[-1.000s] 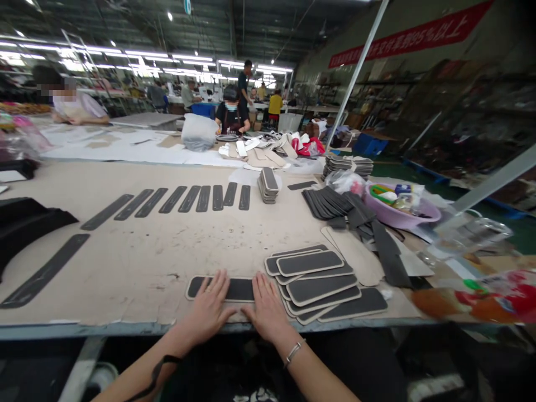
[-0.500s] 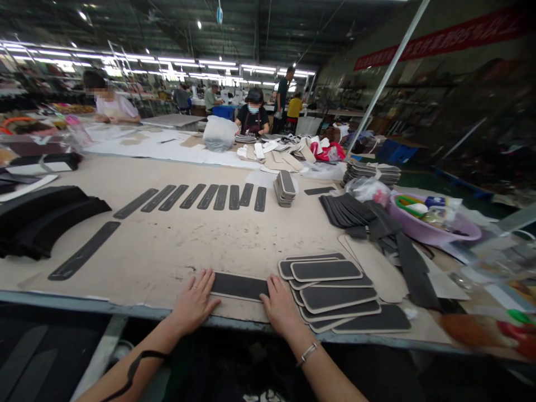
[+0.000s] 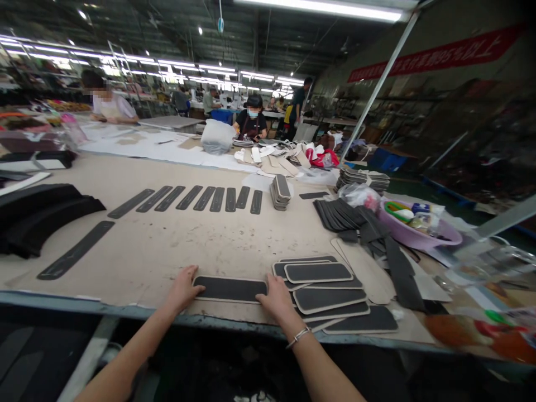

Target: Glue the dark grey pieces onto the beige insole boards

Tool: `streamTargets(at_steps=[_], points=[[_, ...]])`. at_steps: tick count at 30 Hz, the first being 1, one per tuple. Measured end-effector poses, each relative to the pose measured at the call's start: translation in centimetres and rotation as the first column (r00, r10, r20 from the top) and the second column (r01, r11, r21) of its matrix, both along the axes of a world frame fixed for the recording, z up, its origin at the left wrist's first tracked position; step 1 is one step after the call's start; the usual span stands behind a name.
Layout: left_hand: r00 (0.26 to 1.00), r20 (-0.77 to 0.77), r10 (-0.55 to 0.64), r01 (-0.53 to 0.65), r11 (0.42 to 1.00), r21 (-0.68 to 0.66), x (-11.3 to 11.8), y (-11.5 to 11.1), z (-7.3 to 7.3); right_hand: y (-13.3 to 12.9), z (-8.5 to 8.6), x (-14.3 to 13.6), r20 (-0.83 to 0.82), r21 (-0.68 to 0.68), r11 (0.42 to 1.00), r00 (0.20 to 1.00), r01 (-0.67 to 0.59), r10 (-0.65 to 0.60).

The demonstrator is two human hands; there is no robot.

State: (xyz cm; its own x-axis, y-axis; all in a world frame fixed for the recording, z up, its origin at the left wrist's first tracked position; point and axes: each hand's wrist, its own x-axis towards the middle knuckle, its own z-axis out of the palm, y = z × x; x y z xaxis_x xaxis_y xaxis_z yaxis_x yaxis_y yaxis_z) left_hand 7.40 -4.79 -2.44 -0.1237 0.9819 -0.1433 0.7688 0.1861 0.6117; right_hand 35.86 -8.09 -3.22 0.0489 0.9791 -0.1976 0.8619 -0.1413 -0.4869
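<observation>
A long dark panel with a beige border and rounded corners (image 3: 230, 289) lies near the table's front edge. My left hand (image 3: 183, 288) grips its left end, thumb on top and fingers at the far corner. At the other end my right hand (image 3: 278, 295) holds it in the same way, thumb over the dark face. Just right of that hand is a loose, overlapping pile of similar beige-edged panels (image 3: 329, 300). Farther back, several narrow dark strips with shiny streaks (image 3: 196, 197) lie in a row.
A small stack of panels (image 3: 281, 192) stands behind. Curved black pieces (image 3: 46, 218) are at left; black sheets (image 3: 339, 215) and a purple basin (image 3: 412, 237) at right. Two people (image 3: 251, 120) sit at the far tables. A metal pole (image 3: 379, 89) slants up at right.
My hands have gone from lying flat on the panel's ends to gripping them. More of the panel and its beige border shows. The view has shifted slightly.
</observation>
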Motion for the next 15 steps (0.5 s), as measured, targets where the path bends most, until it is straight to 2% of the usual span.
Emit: streamTargets(at_steps=[4,6,7,8,10,11,13,15], points=[[0.994,0.107,-0.006,0.014,0.997,-0.078,0.5,-0.2,1.3,0.1,0.3,0.7,0.003,-0.012,1.0,1.0,-0.003,0.003],[0.968,0.249,-0.006,0.036,0.993,-0.115,0.7,-0.9,2.0,0.1,0.1,1.1,-0.076,0.008,1.0,0.997,0.022,-0.021],[0.928,0.371,0.021,0.03,0.991,-0.13,0.7,-1.3,2.3,0.2,-0.1,1.3,-0.14,0.028,0.999,0.989,0.045,-0.04],[0.858,0.509,0.067,0.01,0.989,-0.148,0.7,-1.6,2.7,0.2,-0.2,1.5,-0.217,0.051,0.996,0.974,0.077,-0.064],[0.645,0.743,0.18,-0.04,0.978,-0.202,0.7,-2.2,3.6,0.2,-0.4,1.9,-0.407,0.072,0.986,0.907,0.148,-0.107],[0.54,0.811,0.224,-0.056,0.971,-0.231,0.8,-2.4,4.0,0.2,-0.4,2.2,-0.511,0.054,0.983,0.851,0.175,-0.123],[0.415,0.866,0.28,-0.074,0.959,-0.275,1.1,-2.4,4.8,0.1,0.2,2.6,-0.708,-0.032,0.977,0.685,0.212,-0.172],[0.336,0.882,0.33,-0.108,0.944,-0.312,1.9,-2.1,5.4,0.0,1.2,3.1,-0.846,-0.119,0.968,0.487,0.221,-0.215]])
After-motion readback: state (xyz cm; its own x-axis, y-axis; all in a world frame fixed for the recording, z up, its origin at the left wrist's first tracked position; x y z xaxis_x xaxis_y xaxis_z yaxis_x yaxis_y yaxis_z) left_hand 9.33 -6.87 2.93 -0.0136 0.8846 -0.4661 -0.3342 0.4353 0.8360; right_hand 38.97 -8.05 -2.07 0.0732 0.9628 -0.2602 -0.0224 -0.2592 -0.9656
